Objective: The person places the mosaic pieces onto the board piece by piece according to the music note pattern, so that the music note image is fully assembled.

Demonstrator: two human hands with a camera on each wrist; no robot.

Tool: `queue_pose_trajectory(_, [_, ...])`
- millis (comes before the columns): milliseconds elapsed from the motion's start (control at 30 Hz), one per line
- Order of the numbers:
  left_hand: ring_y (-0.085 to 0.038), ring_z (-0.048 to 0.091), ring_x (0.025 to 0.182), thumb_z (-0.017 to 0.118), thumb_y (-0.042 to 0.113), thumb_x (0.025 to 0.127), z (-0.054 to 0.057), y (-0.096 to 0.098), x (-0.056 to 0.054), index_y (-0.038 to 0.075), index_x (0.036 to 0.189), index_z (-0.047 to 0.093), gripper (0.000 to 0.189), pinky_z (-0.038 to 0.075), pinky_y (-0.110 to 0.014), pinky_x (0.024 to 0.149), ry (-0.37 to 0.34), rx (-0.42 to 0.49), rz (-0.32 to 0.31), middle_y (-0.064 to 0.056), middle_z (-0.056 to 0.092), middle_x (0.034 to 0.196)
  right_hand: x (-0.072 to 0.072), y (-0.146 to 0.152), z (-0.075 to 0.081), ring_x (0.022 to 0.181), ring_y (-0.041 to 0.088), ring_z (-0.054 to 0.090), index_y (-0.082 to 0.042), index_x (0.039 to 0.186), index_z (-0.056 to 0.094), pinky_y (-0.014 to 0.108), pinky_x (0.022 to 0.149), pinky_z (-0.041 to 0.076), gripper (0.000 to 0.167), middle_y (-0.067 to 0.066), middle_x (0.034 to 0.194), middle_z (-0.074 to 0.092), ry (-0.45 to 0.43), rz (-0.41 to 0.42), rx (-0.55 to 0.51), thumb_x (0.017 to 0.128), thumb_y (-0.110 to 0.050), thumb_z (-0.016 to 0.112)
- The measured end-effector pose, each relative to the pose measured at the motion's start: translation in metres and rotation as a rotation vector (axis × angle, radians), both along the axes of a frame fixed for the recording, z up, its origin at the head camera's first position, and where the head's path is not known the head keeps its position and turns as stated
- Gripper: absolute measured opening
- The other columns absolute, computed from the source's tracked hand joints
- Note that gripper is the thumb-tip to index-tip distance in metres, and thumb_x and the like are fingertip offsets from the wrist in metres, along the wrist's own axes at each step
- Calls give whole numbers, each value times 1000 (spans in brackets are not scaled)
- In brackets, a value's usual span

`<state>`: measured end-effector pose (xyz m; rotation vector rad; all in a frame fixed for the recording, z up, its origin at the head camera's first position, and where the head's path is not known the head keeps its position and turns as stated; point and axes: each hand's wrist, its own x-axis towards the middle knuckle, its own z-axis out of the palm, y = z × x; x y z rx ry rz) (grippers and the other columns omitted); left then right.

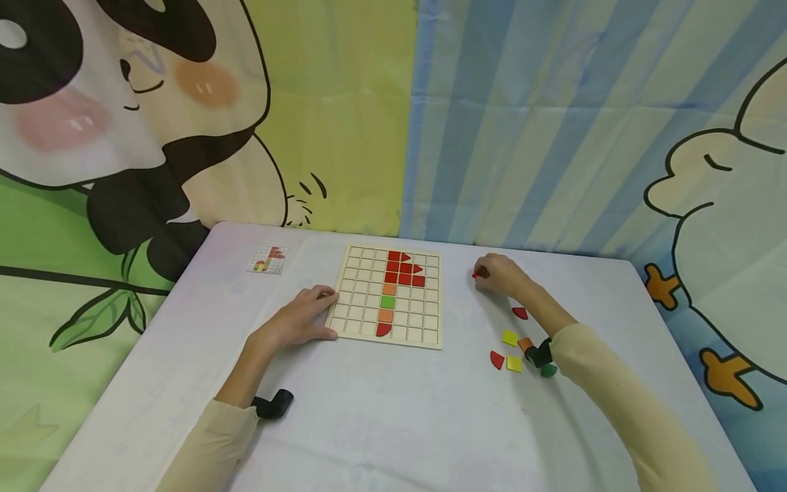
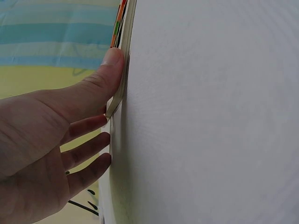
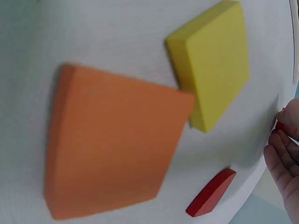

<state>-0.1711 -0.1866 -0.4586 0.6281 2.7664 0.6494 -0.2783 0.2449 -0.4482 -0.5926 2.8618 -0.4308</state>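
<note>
A wooden grid board [image 1: 356, 304] lies on the table with red, orange and green pieces set in its cells. At its left edge rests my left hand [image 1: 301, 316], fingers loosely extended and thumb near the front corner; the left wrist view shows the thumb [image 2: 96, 91] against the board's side. To the right of the board, my right hand [image 1: 499, 273] pinches a small red piece [image 1: 475, 275], mostly hidden by the fingers. Behind that hand lies a red quarter-circle piece [image 1: 520, 313], also visible in the right wrist view [image 3: 212, 192].
Toward the front right lie yellow squares [image 1: 514, 363], an orange square [image 3: 117, 144], another red quarter-circle [image 1: 496, 359] and a green rounded piece [image 1: 549, 370]. A small pattern card [image 1: 268, 260] sits at the back left. A printed curtain [image 1: 529, 123] hangs behind the table.
</note>
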Motion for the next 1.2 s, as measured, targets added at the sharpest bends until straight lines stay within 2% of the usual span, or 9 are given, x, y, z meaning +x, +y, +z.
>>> queue_pose_trajectory(200, [-33, 39, 134, 77, 40, 79, 1, 0, 1, 4, 146, 42, 84, 39, -51, 108, 14, 2, -10, -14, 42, 148, 0, -9, 6, 80, 22, 53, -2, 100, 66, 35, 74, 48, 19, 11, 89, 62, 18, 32, -34, 83, -9, 72])
queue_pose_trajectory(467, [-33, 38, 134, 77, 40, 79, 1, -1, 1, 4, 147, 41, 84, 39, -52, 108, 7, -4, -7, -14, 41, 148, 12, -39, 8, 80, 19, 58, -2, 97, 68, 30, 71, 51, 13, 10, 89, 64, 32, 147, -203, 83, -3, 67])
queue_pose_trajectory(733, [-32, 38, 135, 76, 40, 80, 0, 0, 0, 5, 147, 41, 83, 39, -50, 109, 5, -8, -9, -13, 41, 148, 19, -73, 7, 80, 17, 53, -3, 101, 69, 26, 71, 49, 16, 10, 95, 64, 44, 289, -158, 85, -5, 66])
queue_pose_trajectory(1000, [-32, 38, 135, 77, 40, 79, 1, 2, 0, 6, 147, 41, 84, 39, -50, 108, -1, -7, -6, -13, 41, 149, 15, -83, 3, 84, 20, 58, -3, 100, 70, 32, 77, 53, 14, 11, 97, 66, 56, 318, -98, 87, -3, 64])
queue_pose_trajectory(1200, [-32, 38, 135, 76, 40, 80, 0, 0, -1, 6, 147, 41, 83, 39, -50, 108, 4, -12, -4, -13, 40, 149, 12, -86, 4, 83, 22, 61, -1, 94, 70, 35, 76, 54, 9, 12, 93, 69, 107, 340, -105, 86, -1, 66])
